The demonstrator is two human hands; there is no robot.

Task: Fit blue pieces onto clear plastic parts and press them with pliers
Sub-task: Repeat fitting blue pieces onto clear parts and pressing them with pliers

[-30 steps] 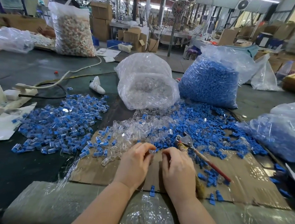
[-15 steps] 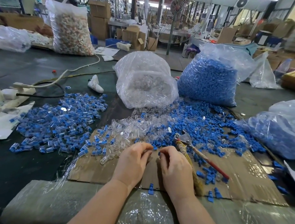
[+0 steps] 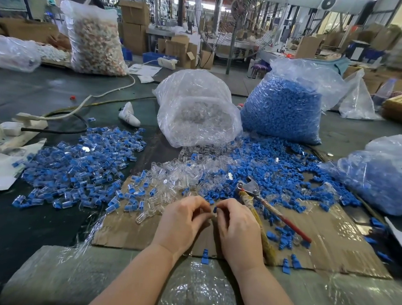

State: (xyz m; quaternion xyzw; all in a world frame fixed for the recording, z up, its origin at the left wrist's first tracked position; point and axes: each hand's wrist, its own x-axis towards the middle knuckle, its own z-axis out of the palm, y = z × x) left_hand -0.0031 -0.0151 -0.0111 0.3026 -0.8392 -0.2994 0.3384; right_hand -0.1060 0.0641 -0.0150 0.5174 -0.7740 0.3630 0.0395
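My left hand (image 3: 182,223) and my right hand (image 3: 237,229) meet fingertip to fingertip over the cardboard sheet (image 3: 332,247). A small blue piece (image 3: 215,209) shows between my right fingers. What my left fingers pinch is hidden; it may be a clear part. Loose clear plastic parts (image 3: 181,172) lie just beyond my hands, with loose blue pieces (image 3: 278,168) to their right. The pliers (image 3: 252,189), red-handled, lie on the cardboard right of my right hand. A pile of fitted blue-and-clear parts (image 3: 81,167) spreads to the left.
A bag of clear parts (image 3: 196,113) and a bag of blue pieces (image 3: 283,106) stand behind the piles. Another blue-filled bag (image 3: 385,176) lies at the right. A power strip (image 3: 16,128) and cables lie at the left. A person sits behind a tall bag (image 3: 96,38) far left.
My hands have lifted slightly and drawn their fingertips together; the blue piece now shows between my right fingers. The pliers have not moved.
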